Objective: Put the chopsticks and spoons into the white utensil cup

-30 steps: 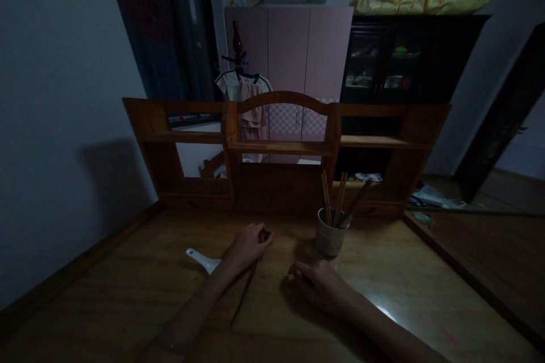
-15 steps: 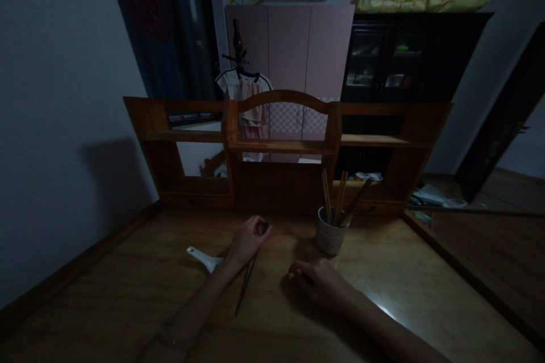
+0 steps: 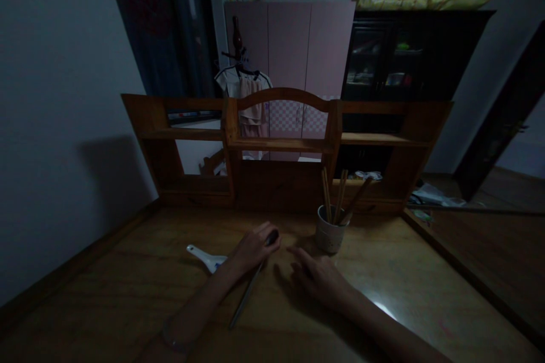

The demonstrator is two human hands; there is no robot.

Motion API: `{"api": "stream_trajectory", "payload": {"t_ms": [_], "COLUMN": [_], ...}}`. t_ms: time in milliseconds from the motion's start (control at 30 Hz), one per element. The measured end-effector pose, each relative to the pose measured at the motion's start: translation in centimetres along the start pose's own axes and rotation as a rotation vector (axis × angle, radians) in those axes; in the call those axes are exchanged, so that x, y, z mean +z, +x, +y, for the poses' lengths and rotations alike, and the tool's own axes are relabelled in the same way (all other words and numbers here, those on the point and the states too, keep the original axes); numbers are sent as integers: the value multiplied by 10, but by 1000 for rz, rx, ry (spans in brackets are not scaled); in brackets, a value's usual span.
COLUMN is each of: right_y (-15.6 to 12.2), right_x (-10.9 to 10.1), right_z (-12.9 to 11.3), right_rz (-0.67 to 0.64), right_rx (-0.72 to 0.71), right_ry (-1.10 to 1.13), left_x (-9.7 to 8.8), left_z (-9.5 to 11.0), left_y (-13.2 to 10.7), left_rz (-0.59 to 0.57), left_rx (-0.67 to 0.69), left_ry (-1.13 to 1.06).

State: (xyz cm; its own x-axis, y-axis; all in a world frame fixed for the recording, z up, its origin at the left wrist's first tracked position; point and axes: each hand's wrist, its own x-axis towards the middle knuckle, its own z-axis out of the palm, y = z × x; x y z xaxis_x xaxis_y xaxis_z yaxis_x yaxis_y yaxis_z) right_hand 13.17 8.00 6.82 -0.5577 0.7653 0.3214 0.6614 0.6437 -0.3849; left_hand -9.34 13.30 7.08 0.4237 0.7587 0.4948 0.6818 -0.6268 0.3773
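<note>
My left hand [image 3: 254, 249] is closed around the upper part of a long-handled metal spoon [image 3: 247, 296]. Its dark rounded bowl shows at my fingertips, and the thin handle slants down toward me over the table. To the right, my right hand [image 3: 317, 278] holds nothing; its index finger reaches out toward the spoon's bowl, with a gap between them. A white soup spoon [image 3: 202, 256] with a blue mark lies left of my left hand, partly behind the forearm. Behind my right hand stands a light cup [image 3: 329, 237] with several wooden chopsticks [image 3: 341, 195] and a broader wooden utensil [image 3: 356, 199].
The wooden table [image 3: 140, 278] meets a wall on the left and has a raised edge [image 3: 464, 279] on the right. A wooden shelf unit [image 3: 281, 146] stands along its back. Beyond are pink cupboards [image 3: 288, 51] and a dark cabinet [image 3: 426, 62].
My left hand has moved slightly right and nearer with the spoon, turning its bowl into view. My right hand's index finger has stretched out and forward.
</note>
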Motion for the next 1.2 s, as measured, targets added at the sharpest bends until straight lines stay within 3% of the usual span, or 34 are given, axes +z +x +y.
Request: {"api": "stream_trajectory", "payload": {"t_ms": [167,267,533,733,900,1200], "right_y": [4,4,6,7,7,6], "right_x": [3,2,3,8,14,8], "right_z": [5,9,10,14,17,17], "right_rz": [97,94,58,109,103,247], "right_rx": [92,109,130,128,81,92], "right_ry": [71,89,93,110,128,203], "left_x": [8,8,5,5,10,-8], "left_z": [7,8,7,23,32,35], "left_y": [-2,-3,-2,-2,-4,-2], "left_rz": [-146,-174,-171,-82,-102,-104], "left_rx": [96,95,108,169,238,87], "left_ry": [98,95,105,145,123,-51]}}
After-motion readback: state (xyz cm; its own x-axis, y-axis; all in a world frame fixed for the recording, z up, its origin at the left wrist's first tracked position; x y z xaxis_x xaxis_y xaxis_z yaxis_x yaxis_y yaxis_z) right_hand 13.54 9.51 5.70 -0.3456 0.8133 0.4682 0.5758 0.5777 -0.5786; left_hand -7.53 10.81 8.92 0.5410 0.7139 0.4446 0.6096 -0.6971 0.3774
